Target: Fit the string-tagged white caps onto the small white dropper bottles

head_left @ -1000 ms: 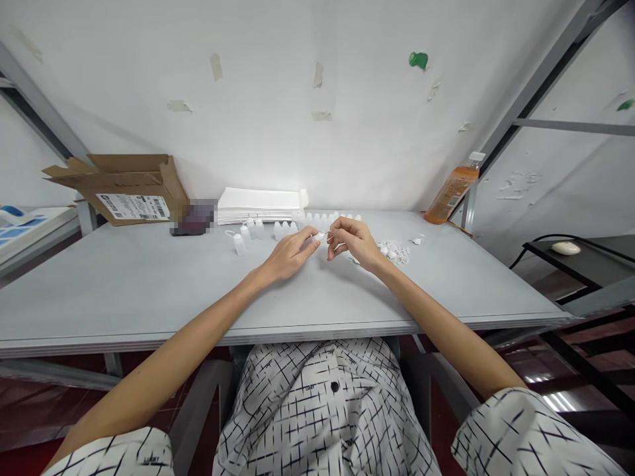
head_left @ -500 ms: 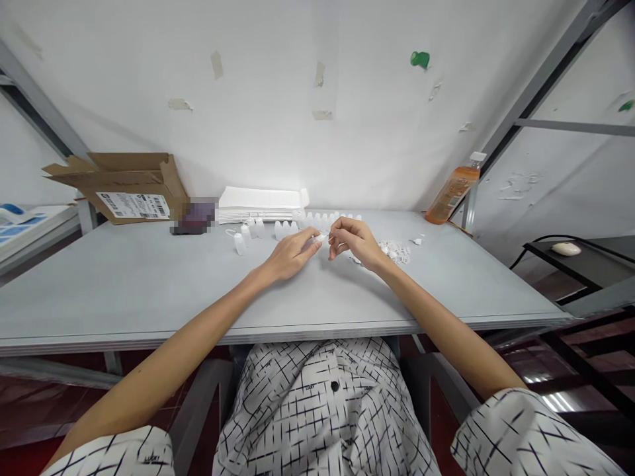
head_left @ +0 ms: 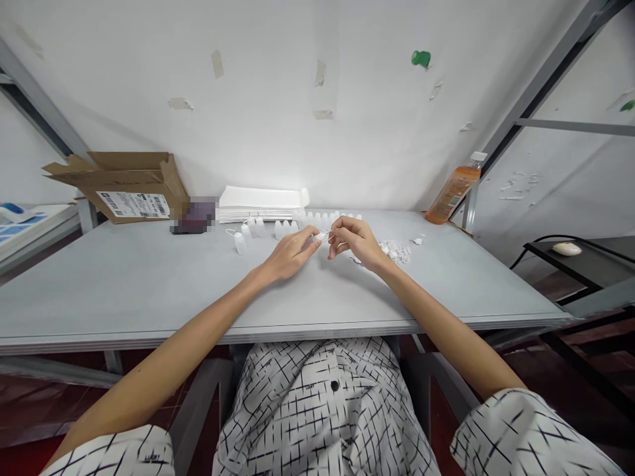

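My left hand (head_left: pixel 292 255) is above the middle of the table, its fingers closed on a small white plastic bottle (head_left: pixel 321 237) that is mostly hidden. Close by on the right, my right hand (head_left: pixel 355 242) makes a pinch at the bottle's tip. A thin white strand seems to run between its fingers, too small to name. Several similar translucent bottles (head_left: pixel 240 243) stand left of my left hand, one with a looped strap. More small bottles (head_left: pixel 286 229) stand in rows behind my hands. A pile of small white plastic parts (head_left: pixel 395 251) lies right of my right hand.
An open cardboard box (head_left: pixel 133 192) stands back left, beside a blurred dark object (head_left: pixel 196 217). A stack of white sheets or flat boxes (head_left: pixel 262 203) lies against the wall. An orange bottle (head_left: pixel 454 195) leans back right. A white mouse-like object (head_left: pixel 566 248) rests on a black shelf.
Almost nothing differs. Both hands stay together at the small bottle, with only a very slight shift of the fingers.
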A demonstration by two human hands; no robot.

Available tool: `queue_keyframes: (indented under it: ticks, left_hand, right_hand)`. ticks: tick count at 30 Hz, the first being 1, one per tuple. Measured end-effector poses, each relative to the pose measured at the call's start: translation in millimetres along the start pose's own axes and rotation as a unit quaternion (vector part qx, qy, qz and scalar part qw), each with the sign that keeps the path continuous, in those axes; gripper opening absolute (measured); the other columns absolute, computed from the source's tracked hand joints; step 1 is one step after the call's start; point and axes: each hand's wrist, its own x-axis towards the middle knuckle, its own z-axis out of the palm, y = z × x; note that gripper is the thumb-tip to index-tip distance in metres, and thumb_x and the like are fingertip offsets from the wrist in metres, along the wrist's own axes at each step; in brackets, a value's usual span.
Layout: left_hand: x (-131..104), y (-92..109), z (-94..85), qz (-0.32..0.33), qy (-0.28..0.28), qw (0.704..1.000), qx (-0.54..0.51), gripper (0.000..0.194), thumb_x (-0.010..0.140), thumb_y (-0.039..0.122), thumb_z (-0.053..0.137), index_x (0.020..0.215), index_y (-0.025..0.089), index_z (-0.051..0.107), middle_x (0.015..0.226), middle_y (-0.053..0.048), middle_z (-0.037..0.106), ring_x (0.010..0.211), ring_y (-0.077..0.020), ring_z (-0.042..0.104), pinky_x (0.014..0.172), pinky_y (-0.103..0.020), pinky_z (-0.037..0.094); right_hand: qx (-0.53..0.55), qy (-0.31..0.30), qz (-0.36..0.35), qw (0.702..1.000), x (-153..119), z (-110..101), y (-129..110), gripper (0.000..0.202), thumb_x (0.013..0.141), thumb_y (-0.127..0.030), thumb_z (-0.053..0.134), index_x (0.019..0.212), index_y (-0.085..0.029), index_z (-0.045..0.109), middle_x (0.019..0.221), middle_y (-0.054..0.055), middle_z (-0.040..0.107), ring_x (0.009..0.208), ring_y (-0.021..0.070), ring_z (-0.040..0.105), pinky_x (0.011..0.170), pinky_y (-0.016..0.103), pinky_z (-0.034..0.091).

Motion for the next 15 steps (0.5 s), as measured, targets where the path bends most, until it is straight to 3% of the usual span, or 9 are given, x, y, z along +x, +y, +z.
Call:
queue_keyframes:
  ticks: [15]
  left_hand:
    - [-0.7, 2.2, -0.9, -0.003, -0.005, 1.000, -0.012, 0.037, 0.101, 0.050, 0.035, 0.105, 0.019, 0.055, 0.093, -0.003, 0.063, 0.085, -0.0201, 0.056, 0.080, -0.031, 0.039]
  right_hand:
    - [0.001, 0.011, 0.003, 1.000, -0.7, 1.6, -2.6, 0.009, 0.079, -0.020, 0.056, 0.070, -0.017, 0.054, 0.066, -0.001, 0.060, 0.049, 0.0151, 0.067, 0.055, 0.031, 0.058]
